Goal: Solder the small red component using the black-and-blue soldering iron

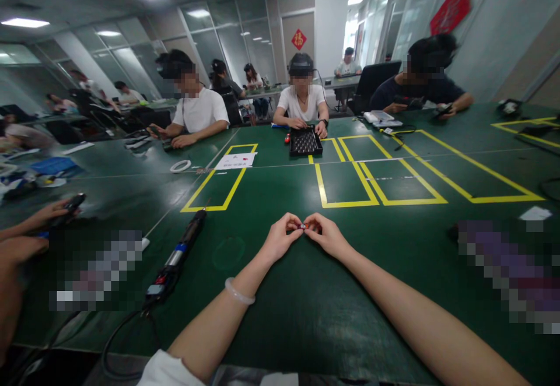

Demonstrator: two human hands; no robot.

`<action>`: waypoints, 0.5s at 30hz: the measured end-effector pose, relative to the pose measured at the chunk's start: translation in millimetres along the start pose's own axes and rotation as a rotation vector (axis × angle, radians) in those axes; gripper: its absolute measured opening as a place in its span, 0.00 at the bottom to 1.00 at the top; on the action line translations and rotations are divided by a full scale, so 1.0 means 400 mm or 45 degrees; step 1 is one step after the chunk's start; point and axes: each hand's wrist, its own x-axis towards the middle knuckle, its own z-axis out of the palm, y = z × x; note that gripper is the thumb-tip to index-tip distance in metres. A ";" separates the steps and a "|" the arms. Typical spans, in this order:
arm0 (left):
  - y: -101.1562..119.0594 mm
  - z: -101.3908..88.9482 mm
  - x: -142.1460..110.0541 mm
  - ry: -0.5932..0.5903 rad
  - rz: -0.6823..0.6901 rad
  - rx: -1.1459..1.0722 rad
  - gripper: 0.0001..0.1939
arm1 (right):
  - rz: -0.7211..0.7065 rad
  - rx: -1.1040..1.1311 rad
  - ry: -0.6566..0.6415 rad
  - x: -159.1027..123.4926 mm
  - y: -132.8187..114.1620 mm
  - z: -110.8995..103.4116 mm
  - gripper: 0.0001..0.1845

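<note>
My left hand (pixel 282 235) and my right hand (pixel 326 235) meet fingertip to fingertip over the green table (pixel 284 310). Both pinch one tiny part (pixel 302 226) with a red and a pale end; it is too small to name. A pale bangle (pixel 238 292) sits on my left wrist. An electric screwdriver (pixel 177 258) with a cable lies on the table to the left of my left forearm, untouched.
Yellow tape rectangles (pixel 345 202) mark the table beyond my hands. A black tray (pixel 305 141) sits before a person across the table, a white sheet (pixel 236 160) and a tape ring (pixel 180 166) to its left. Another person's hands (pixel 52 214) hold a tool at the left edge.
</note>
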 end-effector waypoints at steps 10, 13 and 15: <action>0.179 -0.137 -0.153 -0.001 0.100 0.803 0.19 | 0.046 -0.007 -0.005 -0.004 -0.014 -0.004 0.08; 0.140 -0.279 -0.238 0.004 -0.041 1.073 0.26 | 0.045 -0.022 -0.020 -0.005 -0.016 -0.003 0.08; 0.077 -0.396 -0.307 0.025 -0.200 1.251 0.33 | 0.039 -0.035 -0.033 -0.005 -0.018 -0.002 0.08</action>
